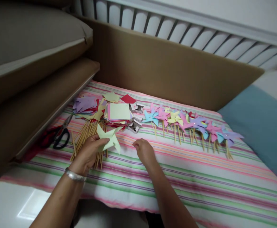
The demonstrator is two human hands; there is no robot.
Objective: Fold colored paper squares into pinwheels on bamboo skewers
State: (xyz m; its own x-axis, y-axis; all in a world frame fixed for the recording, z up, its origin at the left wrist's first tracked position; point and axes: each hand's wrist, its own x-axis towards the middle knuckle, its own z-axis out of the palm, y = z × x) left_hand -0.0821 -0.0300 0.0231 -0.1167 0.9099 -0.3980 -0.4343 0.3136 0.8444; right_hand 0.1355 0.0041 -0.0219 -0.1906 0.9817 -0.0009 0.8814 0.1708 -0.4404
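Note:
My left hand [91, 148] pinches a pale green paper pinwheel [110, 139] at its middle, thumb on top. My right hand [143, 148] hovers over the striped cloth with thumb and fingertips pressed together; whatever they hold, if anything, is too small to make out. Beneath my left hand lies a bundle of thin wooden sticks [87, 134]. Just beyond the pinwheel is a stack of square paper sheets [118, 111], with small open boxes [135, 126] at its right side. Purple cut paper pieces [85, 104] lie in a pile at the left.
Finished pinwheels on sticks [175, 117] lie in a row at the right. Scissors [62, 134] with dark handles rest at the left. A red paper square [128, 98] lies farther back. A brown sofa back [164, 63] and cushions [39, 76] bound the striped cloth [200, 177].

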